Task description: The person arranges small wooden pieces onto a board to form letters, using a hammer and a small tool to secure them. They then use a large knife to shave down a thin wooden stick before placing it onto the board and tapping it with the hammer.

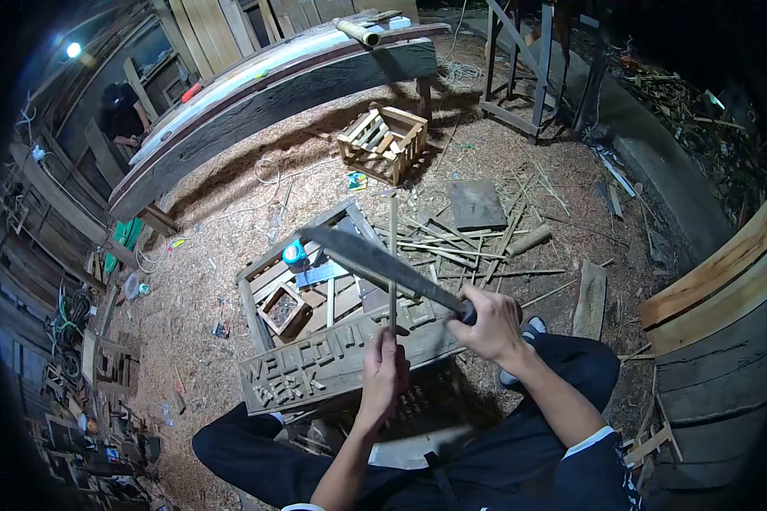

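Note:
My right hand (493,325) is wrapped round the dark handle of a machete (368,258), its long blade pointing up and left. In my left hand (383,376) is a thin bamboo strip (393,226), held upright. The blade crosses the strip in this view, well above my left fingers. Below both hands lies a wooden board (337,356) with raised stick letters reading "WELCOM" and "BERK"; my left forearm and the strip cover part of it. Just beyond the board is a wooden frame (254,308) holding a blue tape measure (294,253) and a small wooden box (283,311).
Split bamboo strips (452,249) lie scattered ahead, beside a flat square panel (475,204). A slatted crate (383,143) stands near a long workbench (290,98). Planks (712,289) rise at the right. Another person (126,115) is behind the bench at far left.

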